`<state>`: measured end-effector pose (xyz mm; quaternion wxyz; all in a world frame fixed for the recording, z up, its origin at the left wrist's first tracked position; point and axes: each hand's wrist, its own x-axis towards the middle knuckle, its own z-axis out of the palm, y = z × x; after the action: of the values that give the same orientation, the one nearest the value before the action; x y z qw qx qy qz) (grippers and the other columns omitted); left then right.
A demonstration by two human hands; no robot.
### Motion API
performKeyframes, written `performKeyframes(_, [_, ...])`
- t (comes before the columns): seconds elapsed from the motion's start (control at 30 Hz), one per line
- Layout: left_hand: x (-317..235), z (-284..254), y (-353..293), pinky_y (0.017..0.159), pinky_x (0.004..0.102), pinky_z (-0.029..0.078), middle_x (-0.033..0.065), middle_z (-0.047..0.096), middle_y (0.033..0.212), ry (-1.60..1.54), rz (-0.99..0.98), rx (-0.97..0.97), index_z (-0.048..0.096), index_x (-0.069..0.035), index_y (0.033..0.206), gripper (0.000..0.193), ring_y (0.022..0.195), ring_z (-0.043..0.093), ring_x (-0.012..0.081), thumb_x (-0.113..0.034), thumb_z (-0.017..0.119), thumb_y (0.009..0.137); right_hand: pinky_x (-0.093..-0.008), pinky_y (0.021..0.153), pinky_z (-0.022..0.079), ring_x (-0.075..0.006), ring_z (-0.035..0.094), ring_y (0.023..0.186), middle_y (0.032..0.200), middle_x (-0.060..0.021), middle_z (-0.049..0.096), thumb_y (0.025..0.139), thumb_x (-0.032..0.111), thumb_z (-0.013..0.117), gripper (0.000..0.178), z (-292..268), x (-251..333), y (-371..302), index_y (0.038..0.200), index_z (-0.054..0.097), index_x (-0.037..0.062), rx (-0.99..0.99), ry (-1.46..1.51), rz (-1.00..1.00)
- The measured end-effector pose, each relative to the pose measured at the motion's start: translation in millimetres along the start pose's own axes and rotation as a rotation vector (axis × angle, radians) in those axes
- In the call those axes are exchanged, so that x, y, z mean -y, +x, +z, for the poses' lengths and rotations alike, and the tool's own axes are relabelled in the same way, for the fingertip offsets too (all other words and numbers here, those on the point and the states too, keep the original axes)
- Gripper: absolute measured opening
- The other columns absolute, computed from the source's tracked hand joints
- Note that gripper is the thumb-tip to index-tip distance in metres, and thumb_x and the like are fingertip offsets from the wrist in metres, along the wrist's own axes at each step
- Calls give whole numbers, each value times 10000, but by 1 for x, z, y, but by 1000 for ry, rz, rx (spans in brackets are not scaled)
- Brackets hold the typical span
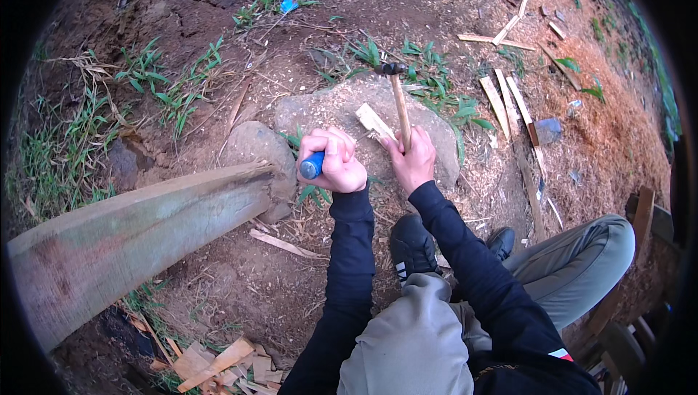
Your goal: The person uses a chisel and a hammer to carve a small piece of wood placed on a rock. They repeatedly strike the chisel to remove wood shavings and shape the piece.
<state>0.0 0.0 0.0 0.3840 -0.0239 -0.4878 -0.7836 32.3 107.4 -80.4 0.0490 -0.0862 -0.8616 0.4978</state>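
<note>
My left hand [333, 160] is closed in a fist around a blue tool handle [312, 166] with a round metal end cap; the rest of that tool is hidden by my fingers. Beside it, my right hand [415, 159] grips a hammer [400, 101] by its wooden handle, the dark metal head pointing away from me. A short pale piece of wood [375, 122] with a rough, splintered edge reaches to my right thumb. Whether the thumb also pins it, I cannot tell. Both hands are over a large flat stone [320, 106].
A thick weathered plank [145, 239] runs in from the left, its end by a rounded stone [256, 149]. Wood strips [496, 108] and sawdust [611, 130] lie to the right. Offcuts [218, 366] are heaped at lower left. My shoe [413, 246] is just below my hands.
</note>
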Motion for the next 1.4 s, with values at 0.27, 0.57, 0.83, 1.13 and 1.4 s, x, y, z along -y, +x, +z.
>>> performKeyframes(0.27, [3, 2, 1, 392, 239, 272, 18, 387, 552, -8, 8, 9, 431, -32, 678, 209, 414, 345, 89, -61, 577, 824, -443, 695, 416, -337, 509, 755, 762, -123, 497, 766, 139, 773, 294, 1, -1, 3, 734, 501, 32, -2, -7, -6])
performKeyframes(0.57, [2, -2, 1, 360, 248, 285, 27, 377, 541, 95, 31, 69, 398, -62, 687, 207, 395, 342, 108, -100, 496, 865, -406, 618, 428, -286, 524, 649, 681, -84, 480, 756, 151, 799, 268, 2, -5, 2, 769, 568, 16, -52, -41, -80])
performKeyframes(0.83, [6, 5, -1, 407, 239, 289, 20, 402, 569, 45, 32, -31, 439, -38, 700, 180, 427, 367, 93, -53, 590, 795, -397, 595, 431, -280, 532, 614, 666, -92, 491, 751, 204, 812, 320, -3, -5, 8, 736, 550, 20, 33, -35, -16])
performKeyframes(1.13, [16, 1, -11, 397, 245, 269, 4, 354, 557, -79, 143, -132, 398, -78, 723, 134, 423, 311, 98, -74, 510, 796, -461, 616, 442, -373, 556, 643, 682, -145, 523, 770, 142, 779, 354, -14, -2, 23, 704, 454, 18, 151, -85, -9])
performKeyframes(1.4, [12, -7, -2, 395, 252, 289, 19, 357, 551, -40, 2, -120, 393, -67, 712, 152, 409, 313, 106, -72, 526, 787, -442, 681, 440, -356, 541, 762, 775, -134, 483, 687, 148, 809, 384, -4, 5, 16, 711, 438, 49, 205, -113, -94])
